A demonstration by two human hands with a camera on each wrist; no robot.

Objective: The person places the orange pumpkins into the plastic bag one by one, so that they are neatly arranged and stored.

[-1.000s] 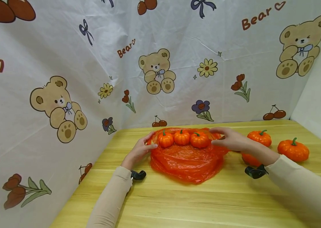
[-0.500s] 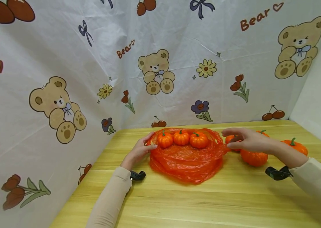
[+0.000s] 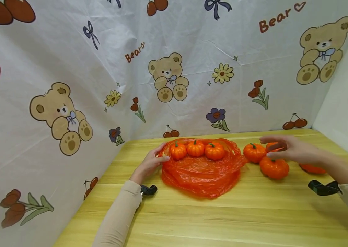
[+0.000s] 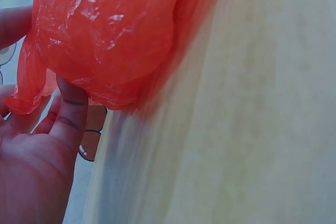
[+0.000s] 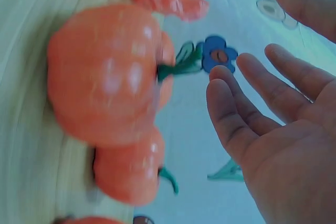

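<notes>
A thin red plastic bag [image 3: 203, 181] lies on the table with its mouth spread, and three small orange pumpkins [image 3: 214, 151] with green stems show in a row inside it. At the bag's left side my left hand [image 3: 149, 163] holds the rim; the left wrist view has the red film [image 4: 105, 35] between thumb and fingers. My right hand [image 3: 297, 150] hovers over the loose pumpkins on the right, fingers extended and apart, nothing in it. Nearest below is a larger pumpkin [image 3: 274, 168], also close in the right wrist view [image 5: 105, 72].
Beside the bag sits another pumpkin [image 3: 254, 153], with one partly hidden behind my right hand [image 3: 271, 146] and one under my right wrist [image 3: 312, 168]. The wooden table [image 3: 211, 219] meets a bear-printed cloth [image 3: 186, 113] at back and left.
My right hand has let go of the bag's right side and moved right, over the loose pumpkins. My left hand stays at the bag's left rim.
</notes>
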